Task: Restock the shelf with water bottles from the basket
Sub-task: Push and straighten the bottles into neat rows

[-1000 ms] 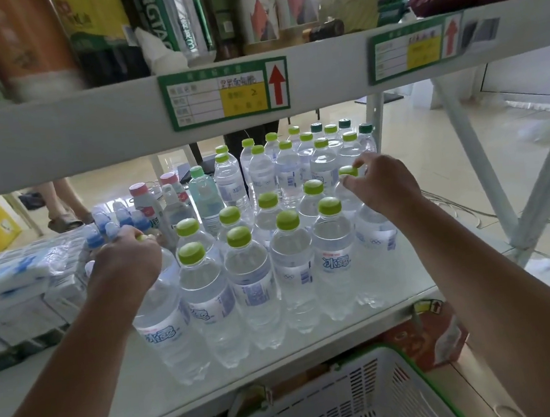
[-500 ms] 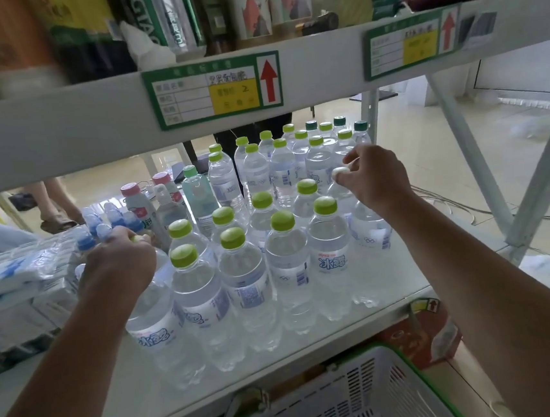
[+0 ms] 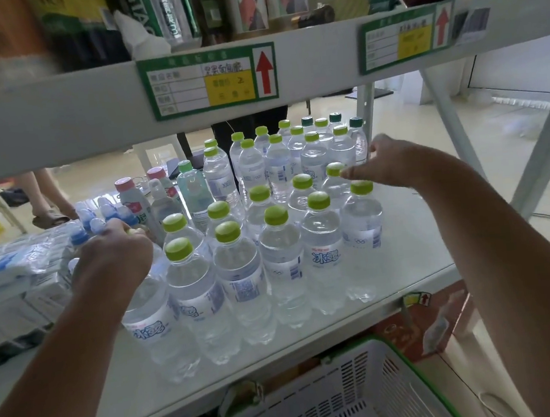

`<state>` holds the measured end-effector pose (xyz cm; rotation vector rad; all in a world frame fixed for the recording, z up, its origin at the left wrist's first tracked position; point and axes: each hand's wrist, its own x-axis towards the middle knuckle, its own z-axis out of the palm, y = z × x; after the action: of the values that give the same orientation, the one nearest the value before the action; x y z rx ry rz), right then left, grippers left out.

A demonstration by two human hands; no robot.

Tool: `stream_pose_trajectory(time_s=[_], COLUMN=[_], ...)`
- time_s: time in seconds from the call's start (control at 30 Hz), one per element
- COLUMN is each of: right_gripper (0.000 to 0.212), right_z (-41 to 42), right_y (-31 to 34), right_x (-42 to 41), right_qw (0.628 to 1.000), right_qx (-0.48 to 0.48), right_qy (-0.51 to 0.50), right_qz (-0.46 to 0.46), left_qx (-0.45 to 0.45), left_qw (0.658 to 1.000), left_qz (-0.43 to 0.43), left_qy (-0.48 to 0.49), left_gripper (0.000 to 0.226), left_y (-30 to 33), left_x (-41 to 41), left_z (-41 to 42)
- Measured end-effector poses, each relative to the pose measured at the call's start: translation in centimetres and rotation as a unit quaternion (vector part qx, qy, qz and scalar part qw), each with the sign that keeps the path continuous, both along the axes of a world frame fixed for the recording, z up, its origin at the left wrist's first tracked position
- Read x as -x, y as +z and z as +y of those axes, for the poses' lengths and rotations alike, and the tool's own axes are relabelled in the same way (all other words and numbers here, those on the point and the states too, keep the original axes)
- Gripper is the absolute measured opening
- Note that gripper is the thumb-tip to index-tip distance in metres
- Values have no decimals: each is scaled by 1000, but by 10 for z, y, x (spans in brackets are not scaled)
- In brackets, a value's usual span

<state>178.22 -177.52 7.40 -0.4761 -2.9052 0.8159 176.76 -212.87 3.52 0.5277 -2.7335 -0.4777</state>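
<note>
**A:** What is on the shelf (image 3: pixel 406 263), and how many?

**B:** Clear water bottles with lime-green caps stand upright in two clusters. The near cluster (image 3: pixel 281 251) holds about eleven whose caps show, plus one more at the front left whose cap is under a hand. The far cluster (image 3: pixel 295 152) has roughly fourteen, three of them with darker green caps. To the left stand two pink-capped bottles (image 3: pixel 128 199) and a shrink-wrapped pack of blue-capped bottles (image 3: pixel 20 266); I cannot count those.

**A:** Where are the two hands?

**B:** The left hand (image 3: pixel 113 254) sits on top of the front-left bottle (image 3: pixel 150 318), fingers curled round its cap and neck in a closed grip. The right hand (image 3: pixel 386 160) is at the right rear of the near cluster, its fingertips resting against the cap of one bottle (image 3: pixel 335 182); I cannot tell whether they pinch it.

**A:** And the basket?

**B:** One white basket with a green rim (image 3: pixel 320 409) sits below the shelf edge. No bottles show in the visible part.

**A:** Anything above?

**B:** Two green price labels (image 3: pixel 207 80) with red arrows on the upper shelf rail.
</note>
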Motion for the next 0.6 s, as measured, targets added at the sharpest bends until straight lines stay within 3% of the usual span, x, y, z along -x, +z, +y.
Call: stream_pose_trajectory(time_s=[0.07, 0.13, 0.23, 0.4, 0.6], right_gripper=[79, 79, 68, 29, 42], right_z=[-1, -8, -15, -28, -34], right_y=[-1, -7, -19, -27, -32], right_x=[-6, -11, -13, -14, -14], right_qw=[997, 993, 994, 1000, 999], right_qx=[5, 58, 80, 4, -1], right_qy=[1, -15, -3, -6, -36], right_qz=[-80, -103, -76, 14, 32], left_qx=[2, 4, 6, 0, -24], left_qw=[1000, 1000, 1000, 1000, 999], left_qz=[5, 7, 5, 9, 23], left_qy=[6, 8, 7, -4, 3], left_gripper=[34, 35, 35, 36, 38], left_y=[-1, -1, 1, 2, 0], left_x=[-1, -2, -4, -8, -9], left_z=[1, 1, 2, 2, 2])
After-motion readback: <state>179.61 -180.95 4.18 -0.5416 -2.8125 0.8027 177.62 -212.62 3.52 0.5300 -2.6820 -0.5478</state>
